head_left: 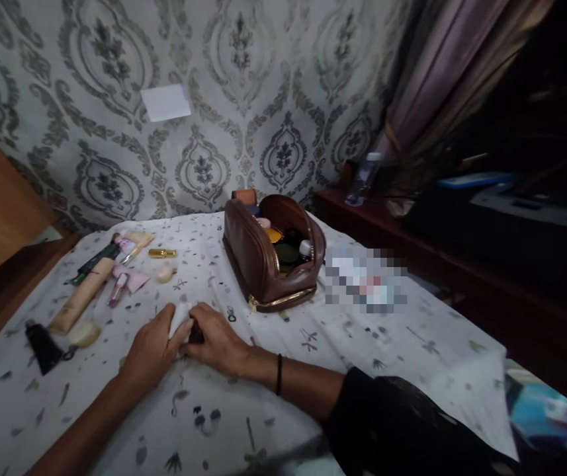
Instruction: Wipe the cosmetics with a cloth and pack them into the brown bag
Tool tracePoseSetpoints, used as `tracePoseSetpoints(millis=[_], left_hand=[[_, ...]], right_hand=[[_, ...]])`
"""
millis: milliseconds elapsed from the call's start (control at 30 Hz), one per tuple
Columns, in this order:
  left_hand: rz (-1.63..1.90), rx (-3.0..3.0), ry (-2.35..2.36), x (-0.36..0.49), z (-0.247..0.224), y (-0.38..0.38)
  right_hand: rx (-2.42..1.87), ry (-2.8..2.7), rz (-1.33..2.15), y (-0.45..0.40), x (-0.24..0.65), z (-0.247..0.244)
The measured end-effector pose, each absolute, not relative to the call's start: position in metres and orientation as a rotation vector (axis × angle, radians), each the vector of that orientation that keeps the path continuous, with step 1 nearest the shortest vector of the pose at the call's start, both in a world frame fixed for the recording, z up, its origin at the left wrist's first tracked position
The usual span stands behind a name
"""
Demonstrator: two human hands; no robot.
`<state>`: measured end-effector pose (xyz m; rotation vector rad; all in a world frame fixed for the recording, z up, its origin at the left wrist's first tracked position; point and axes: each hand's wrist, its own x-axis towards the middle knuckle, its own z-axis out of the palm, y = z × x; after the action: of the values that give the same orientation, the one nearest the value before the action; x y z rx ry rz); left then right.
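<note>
Left hand (149, 344): fingers & thumb closed on a white item (178, 319), mostly hidden, ID unclear.
Right hand (218, 340): fingers curled narrow round a dark piece (196, 330), right up by the white item; couldn't tell if the 2 were 1 thing. Black band (279, 375) on wrist, black sleeve (402, 423) farther up the arm.
White item spot: btwn the hands, over the part of the tabletop (436, 324) btwn its left edge & the bag; height above it unclear.
Cloth (223, 430): white w/ small printed motifs, covered the tabletop.
Brown bag (243, 248): stood nr tabletop's far right corner, top gaping, gold zip (283, 302) along its lower front. Inside: 1 yellow item (274, 235), 1 white cap (305, 247), other bits too dark to ID.
Far left corner: beige tube (83, 295), dark green tube (95, 261), brush (137, 246), pink packet (137, 281) & pinkish tube (118, 291) lay close together.
Left edge: black tube (45, 348) lay nr it, w/ a cream puff (85, 334) just beside.
Far edge: gold tube (163, 253) lay nr it; 1 smaller puff (165, 274) on its near side.
Right edge: pixelated patch (365, 281), btwn bag & edge, contents unreadable.
Off tabletop: clear bottle (362, 180) on dark red ledge (333, 201), past far right corner; white card (167, 103) on patterned wall (243, 99).
</note>
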<state>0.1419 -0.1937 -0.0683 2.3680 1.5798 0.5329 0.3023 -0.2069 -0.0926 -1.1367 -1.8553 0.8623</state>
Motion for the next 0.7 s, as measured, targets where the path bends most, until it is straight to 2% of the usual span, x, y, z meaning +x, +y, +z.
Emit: tracePoseSetpoints(millis=[233, 467, 700], left_hand=[[0.665, 2.2, 1.488, 0.138, -0.068, -0.2], [0.725, 2.064, 1.565, 0.137, -0.066, -0.203], [0.801, 1.893, 1.406, 0.139, -0.059, -0.202]], right_hand=[[-1.061, -1.81, 0.986, -0.206, 0.305, -0.09], [-0.781, -1.463, 1.521, -0.198, 0.307, -0.097], [-0.678, -1.328, 1.705, -0.196, 0.308, -0.099]])
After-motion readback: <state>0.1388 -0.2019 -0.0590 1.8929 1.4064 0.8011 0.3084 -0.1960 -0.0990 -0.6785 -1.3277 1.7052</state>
